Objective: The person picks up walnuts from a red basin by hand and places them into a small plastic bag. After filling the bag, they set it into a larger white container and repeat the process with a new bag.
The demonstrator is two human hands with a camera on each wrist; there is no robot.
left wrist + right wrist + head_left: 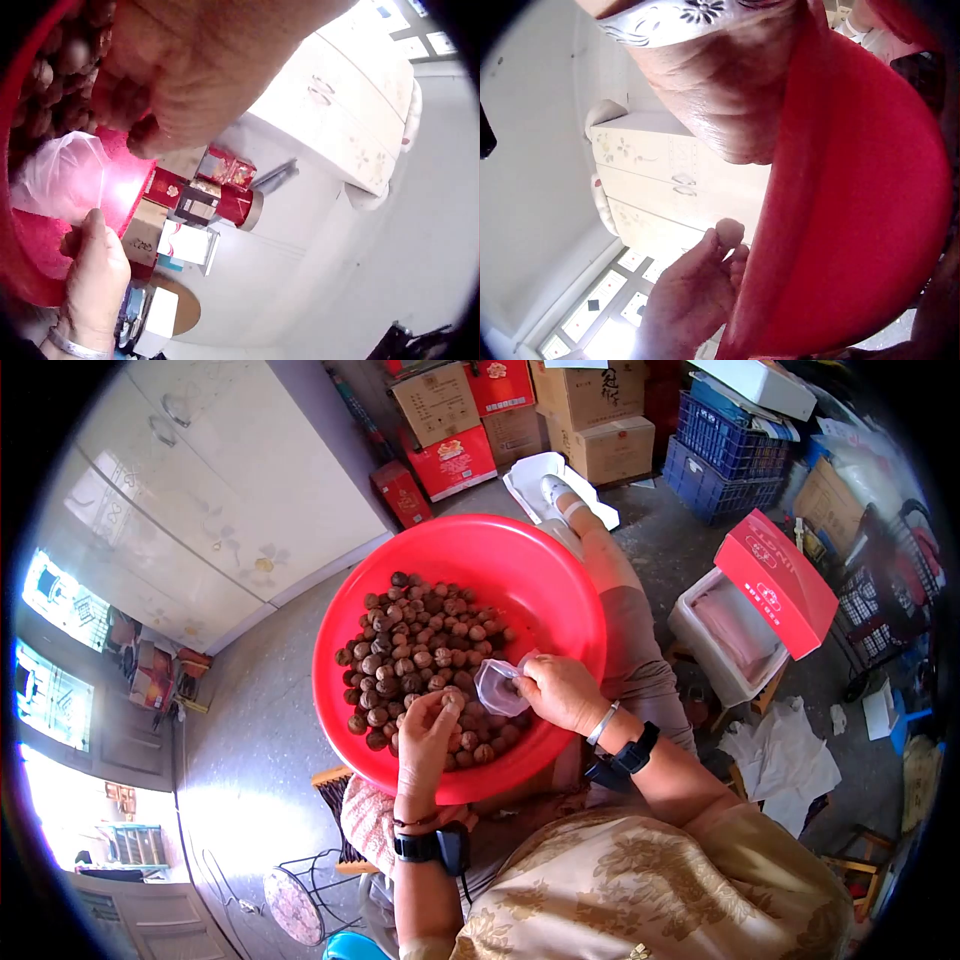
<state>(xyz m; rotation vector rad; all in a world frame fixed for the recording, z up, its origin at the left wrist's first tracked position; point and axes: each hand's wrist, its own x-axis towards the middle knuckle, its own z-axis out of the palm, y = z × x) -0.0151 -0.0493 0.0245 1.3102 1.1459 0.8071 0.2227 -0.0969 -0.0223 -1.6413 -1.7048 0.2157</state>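
Observation:
A red basin [560, 595] rests on the person's lap, with a heap of walnuts [400, 650] on its left side. Thumb and fingers of the left hand [425, 740] pinch one walnut [453, 700] over the near part of the heap; the right wrist view shows this walnut [730, 233] at the fingertips. A clear plastic bag [498, 688] hangs from the right hand [565, 693], which grips its edge above the basin. In the left wrist view the bag [64, 176] looks thin and crumpled, held by the right hand's thumb and fingers [97, 277].
A white cabinet [190, 490] stands at the left. Cardboard boxes [605, 450] and blue crates [725, 455] line the back. To the right are a foam box [715, 645] with a red lid [775, 580] and white plastic sheeting [785, 760]. A round stool [293, 905] stands at lower left.

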